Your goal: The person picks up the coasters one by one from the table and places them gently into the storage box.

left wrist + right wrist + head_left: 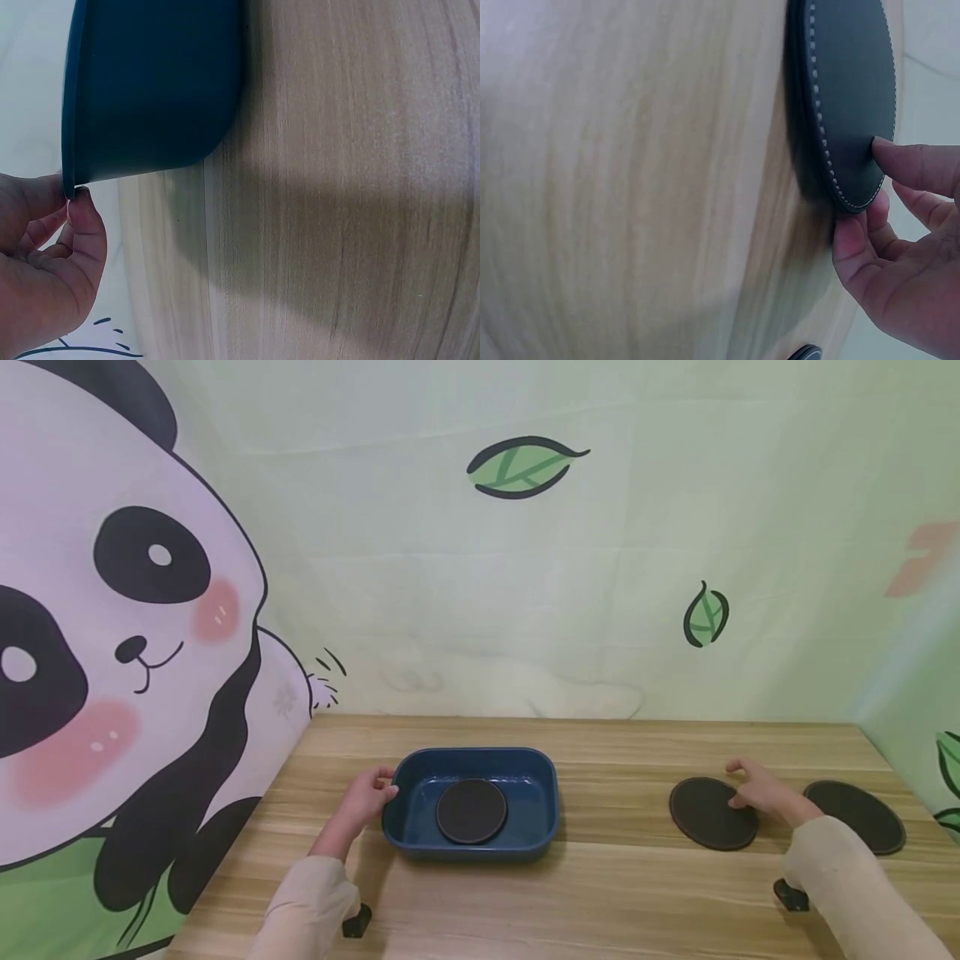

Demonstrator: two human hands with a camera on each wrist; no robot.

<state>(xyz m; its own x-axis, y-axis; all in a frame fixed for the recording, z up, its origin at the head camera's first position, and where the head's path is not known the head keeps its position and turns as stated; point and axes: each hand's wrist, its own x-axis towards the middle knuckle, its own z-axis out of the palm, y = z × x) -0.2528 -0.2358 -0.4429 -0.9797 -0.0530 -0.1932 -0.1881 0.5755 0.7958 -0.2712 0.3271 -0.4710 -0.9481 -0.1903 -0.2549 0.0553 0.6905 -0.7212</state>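
Wooden table [600, 893] against the panda backdrop [112, 652]: blue tray [420, 843] at 9 o'clock already holds one dark coaster [472, 811], left hand [365, 797] pinching its rim. Right hand [761, 793] at 3 o'clock pinches the near coaster's [708, 814] edge, thumb on top; a spare coaster [862, 814] lies just beside. Best to get fingertips [851, 240] fully under the stitched edge before lifting, tray kept steady.

Glossy blue tray [546, 793]; matt coaster [851, 97] (stitched leather); wood-grain table [615, 893].

No text, label, brand, number or sign can be read in any view.
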